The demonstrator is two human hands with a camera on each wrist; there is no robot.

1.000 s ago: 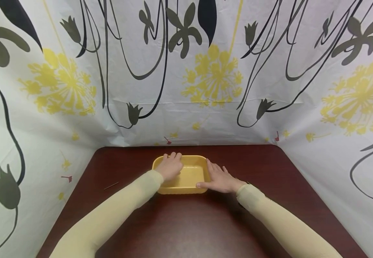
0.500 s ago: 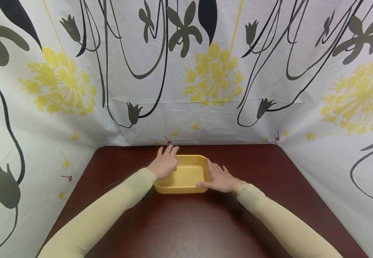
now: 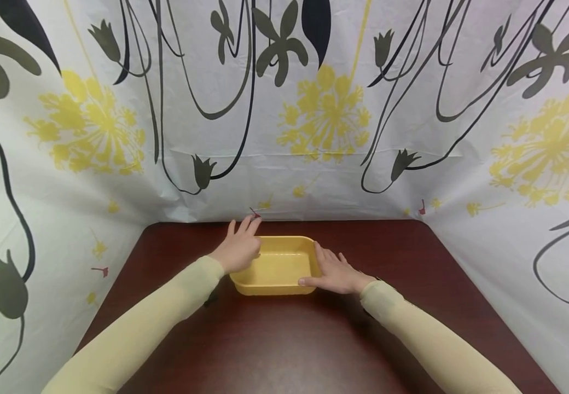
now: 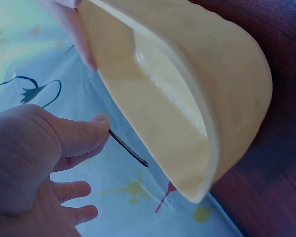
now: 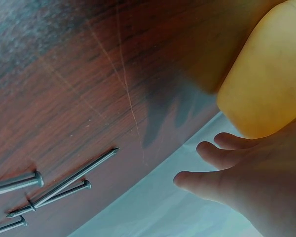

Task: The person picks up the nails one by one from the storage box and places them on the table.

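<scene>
A yellow rectangular tray (image 3: 277, 290) with rounded corners sits on the dark red table. My left hand (image 3: 237, 253) is over the tray's left end. In the left wrist view its thumb and index finger pinch a thin dark nail (image 4: 129, 149), whose pointed end sticks out beside the tray's rim while its other end is hidden in the grip. The remaining fingers are spread away from it. My right hand (image 3: 336, 274) rests against the tray's right side with fingers extended, the thumb at the front rim.
Several loose nails (image 5: 76, 177) lie on the table, seen in the right wrist view. The wooden tabletop (image 3: 284, 339) runs back to a white cloth (image 3: 284, 186) with a flower print, which also hangs on both sides.
My left hand has moved left, from over the tray's inside to its left end. The right hand and the tray have stayed put.
</scene>
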